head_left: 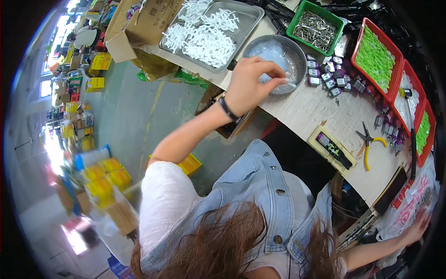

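My left hand (255, 83) is over the near rim of a round metal bowl (299, 52) that holds greasy-looking, translucent stuff. Thumb and forefinger are pinched together; what they hold, if anything, is too small to make out. Far to the right, my right hand (416, 229) lies against a white plastic bag (413, 200) with red print, its fingers stretched out. On the bench between my hands sits a pale fixture block (318, 145) bearing a black and purple part (332, 149) with green pieces in it. Beside it are pliers (367, 139) with yellow handles, jaws pointing away.
A metal tray (248, 18) of white plastic pieces stands left of the bowl. Behind it are a green basket (297, 21) of metal pins and red trays (360, 42) of green and white pieces. A hammer (411, 130) leans there. Several small purple-and-grey parts (327, 76) lie nearby.
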Demonstrator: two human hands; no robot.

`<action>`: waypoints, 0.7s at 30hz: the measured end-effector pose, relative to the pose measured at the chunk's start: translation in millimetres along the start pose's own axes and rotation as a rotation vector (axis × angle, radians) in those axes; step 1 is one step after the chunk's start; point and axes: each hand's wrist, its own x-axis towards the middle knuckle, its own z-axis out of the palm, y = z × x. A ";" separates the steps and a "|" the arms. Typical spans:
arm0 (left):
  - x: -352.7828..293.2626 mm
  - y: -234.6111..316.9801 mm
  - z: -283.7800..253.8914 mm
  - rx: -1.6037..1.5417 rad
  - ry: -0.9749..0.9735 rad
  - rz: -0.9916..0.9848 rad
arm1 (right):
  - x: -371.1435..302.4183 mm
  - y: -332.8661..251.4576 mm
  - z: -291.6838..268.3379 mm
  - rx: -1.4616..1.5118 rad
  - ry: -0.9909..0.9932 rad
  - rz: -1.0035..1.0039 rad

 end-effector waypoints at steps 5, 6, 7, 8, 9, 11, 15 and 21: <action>-36.6 51.6 6.0 -0.457 0.078 -0.158 | -128.4 -107.3 129.8 0.623 -0.301 0.085; -46.2 62.7 11.1 -0.558 0.072 -0.217 | -160.8 -127.9 169.0 0.681 -0.412 0.129; -57.7 74.8 16.8 -0.654 0.078 -0.264 | -190.1 -143.7 203.6 0.735 -0.528 0.135; -62.3 79.8 22.7 -0.770 0.068 -0.312 | -209.9 -158.2 221.7 0.851 -0.628 0.221; -63.2 75.7 31.4 -0.748 0.078 -0.125 | -224.1 -178.0 234.3 0.956 -0.706 0.263; -64.4 81.1 35.3 -0.763 0.076 -0.121 | -233.6 -183.6 242.3 0.990 -0.743 0.246; -70.3 89.0 36.5 -0.792 0.060 -0.155 | -236.8 -184.3 240.6 1.014 -0.760 0.211; -75.5 93.1 39.8 -0.888 -0.002 -0.243 | -240.8 -173.6 239.0 1.009 -0.808 0.119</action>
